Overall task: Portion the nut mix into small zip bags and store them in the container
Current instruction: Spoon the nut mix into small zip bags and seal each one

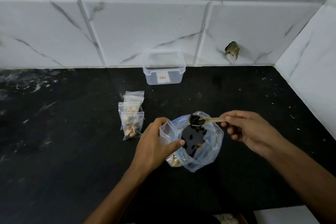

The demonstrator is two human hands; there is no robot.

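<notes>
Over the big bag [201, 152], right hand [252, 132] pinches a loaded spoon [203, 120] — left hand [156, 143] grips a small zip bag [166, 132].

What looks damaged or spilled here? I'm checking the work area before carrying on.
One thing: a broken hole in the wall tile to the right of the clear container, with a dark ragged gap showing. No nuts lie spilled on the black counter; the pale flecks there are too small to identify.

Beyond the left hand's fingers [164, 121], filled zip bags [131, 114] block the countertop [63, 132]; the container [163, 71] stands farther back.
</notes>
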